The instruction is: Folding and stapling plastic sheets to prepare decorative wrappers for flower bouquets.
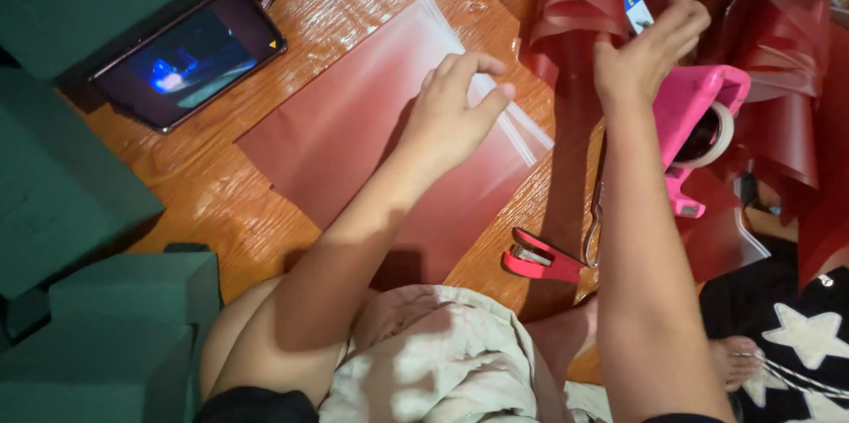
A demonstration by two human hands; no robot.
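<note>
Bare left hand (451, 118) and right hand (644, 50) with no rings, watch or sleeves down the forearms, just a dark sleeve edge up near each shoulder, plus crumpled pale beige shorts and bare feet.

Flat red sheet (354, 136) on table

Looks like a home craft corner, worked from the floor: glossy orange wooden floor (221, 211) strewn with dark green foam blocks (62, 193), red translucent wrapping sheets (354, 131), more red sheets bundled (778, 52) beyond, a pink tape dispenser (694, 109), red-handled scissors (539, 259), and a phone (190, 56) lying lit nearby.
</note>
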